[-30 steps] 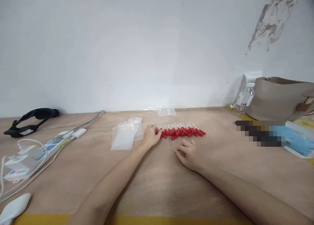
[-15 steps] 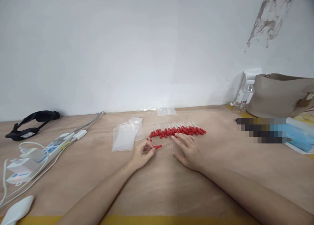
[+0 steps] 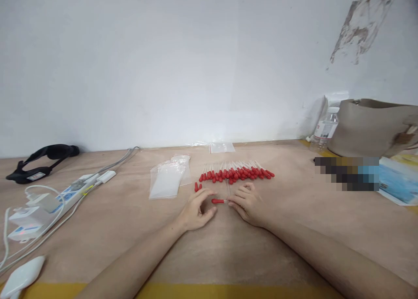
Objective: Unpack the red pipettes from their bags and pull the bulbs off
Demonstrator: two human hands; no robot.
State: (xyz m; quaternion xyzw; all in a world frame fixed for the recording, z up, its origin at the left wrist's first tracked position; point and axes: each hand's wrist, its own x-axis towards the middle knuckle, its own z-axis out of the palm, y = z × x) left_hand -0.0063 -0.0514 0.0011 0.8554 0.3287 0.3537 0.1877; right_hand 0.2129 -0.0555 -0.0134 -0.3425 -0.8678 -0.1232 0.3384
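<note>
A dropper with a red rubber bulb [image 3: 217, 201] lies level between my hands, its clear tube running into the fingers of my right hand [image 3: 245, 203]. The thumb and forefinger there are pinched on the tube. My left hand [image 3: 197, 209] is just left of the bulb, thumb and fingers apart, with nothing in it. Two loose red bulbs [image 3: 197, 187] sit beyond my left hand. Thin clear tubes [image 3: 227, 186] lie on the table by my right fingertips, partly hidden. Behind them, several red-bulbed droppers [image 3: 237, 174] form a row, tips toward the wall.
Clear zip bags [image 3: 166, 181] are stacked left of the row, and another bag [image 3: 222, 148] lies by the wall. A power strip [image 3: 70, 196] with cables and a black strap [image 3: 45, 162] are at left. A bottle [image 3: 326, 127], a handbag [image 3: 369, 127] and blue masks [image 3: 396, 179] stand or lie right.
My left hand has let go of the red bulb and opened. The right hand has closed on the tube, which now shows joined to the bulb.
</note>
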